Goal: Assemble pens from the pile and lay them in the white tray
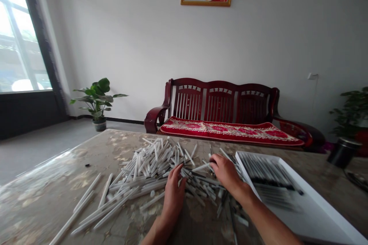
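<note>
A large heap of white pen-like sticks (152,162), mixed with thinner dark ones, lies on the table. My left hand (174,189) rests at the near edge of the heap, thumb and fingers apart, nothing visible between them. To its right, my right hand (225,172) has its fingers curled together at the end of a white pen-like stick (201,167); the fingertips are partly hidden. Just beyond my right forearm stands a shallow white box (316,203), where clear, dark-ended sticks (270,172) lie side by side in rows.
Several loose white sticks (76,214) lie at the left on the patterned table (34,199). A black canister (343,152) stands at the far right. Behind the table are a dark red wooden bench (218,101) and a potted plant (99,103).
</note>
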Action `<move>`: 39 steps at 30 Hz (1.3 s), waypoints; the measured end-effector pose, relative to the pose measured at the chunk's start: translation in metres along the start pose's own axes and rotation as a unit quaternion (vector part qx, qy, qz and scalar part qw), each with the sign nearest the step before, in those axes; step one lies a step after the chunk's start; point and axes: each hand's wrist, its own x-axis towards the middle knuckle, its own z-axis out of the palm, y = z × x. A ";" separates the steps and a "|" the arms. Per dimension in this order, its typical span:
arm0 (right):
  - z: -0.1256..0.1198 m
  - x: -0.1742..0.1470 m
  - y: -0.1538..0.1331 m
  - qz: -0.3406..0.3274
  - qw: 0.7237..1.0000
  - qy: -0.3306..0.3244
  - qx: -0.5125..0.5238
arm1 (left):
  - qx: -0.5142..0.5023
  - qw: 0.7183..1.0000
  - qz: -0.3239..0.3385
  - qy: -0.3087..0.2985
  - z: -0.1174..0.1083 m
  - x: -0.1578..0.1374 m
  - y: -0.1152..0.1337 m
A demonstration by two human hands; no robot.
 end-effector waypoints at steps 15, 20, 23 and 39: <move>0.020 -0.023 -0.034 0.045 0.991 -0.035 0.125 | 0.064 0.996 -0.016 0.054 -0.018 0.006 0.037; 0.039 -0.035 -0.031 0.032 0.994 -0.097 -0.038 | -0.159 0.971 -0.167 0.063 -0.012 0.009 0.036; 0.040 -0.036 -0.035 0.030 0.991 -0.107 -0.071 | -0.259 0.934 -0.229 0.089 -0.008 0.009 0.034; 0.042 -0.053 0.009 -0.022 0.977 0.032 0.211 | -0.399 0.837 -0.347 0.144 -0.008 0.009 0.051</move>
